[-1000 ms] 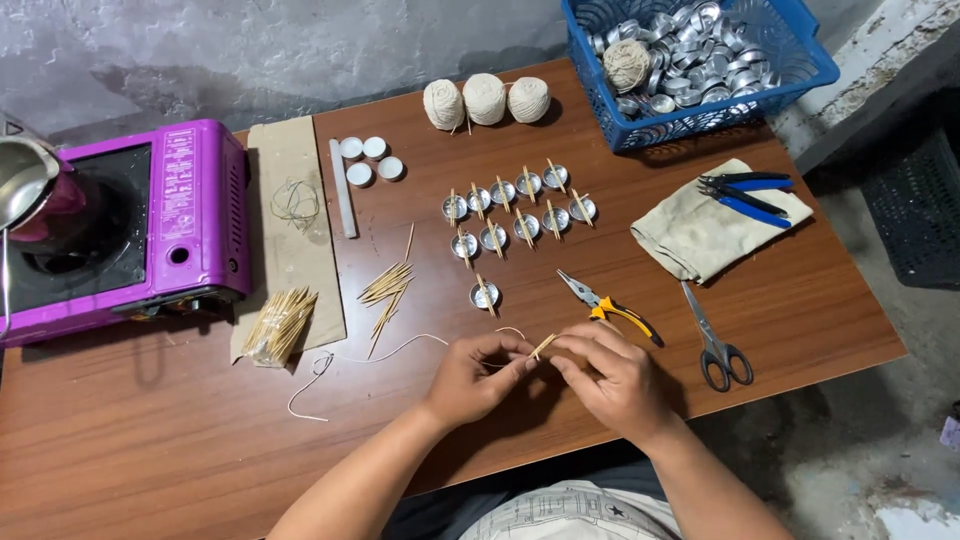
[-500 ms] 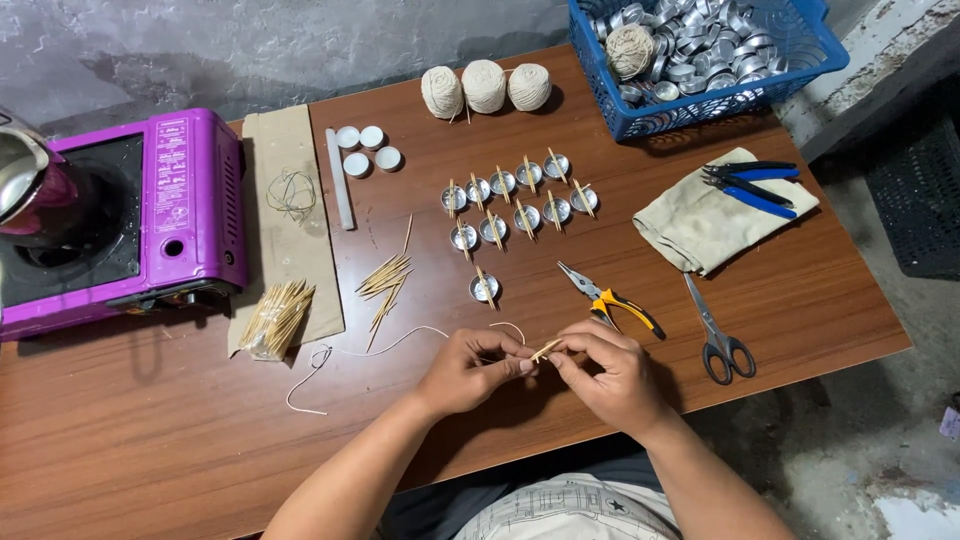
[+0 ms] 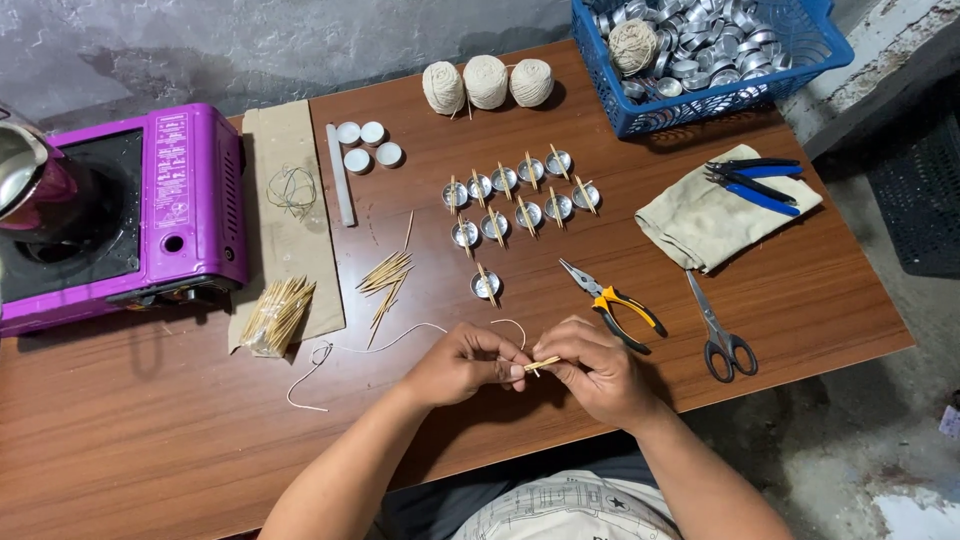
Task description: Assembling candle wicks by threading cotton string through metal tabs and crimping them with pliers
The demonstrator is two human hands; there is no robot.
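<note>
Ten tealight cups (image 3: 517,196) already carry sticks; both hands, left hand (image 3: 462,362) and right hand (image 3: 592,368), pinch a wick stick (image 3: 541,364) tightly, string (image 3: 385,343) trailing; many basket cups (image 3: 700,45) remain.

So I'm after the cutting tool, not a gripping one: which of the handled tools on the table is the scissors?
The scissors lie right of the yellow-handled pliers: dark finger loops and long plain blades. The blue-handled pliers rest on the cloth.

Soft, even daylight, faint shadows, sharp focus throughout, slight wide-angle edge distortion.
</note>
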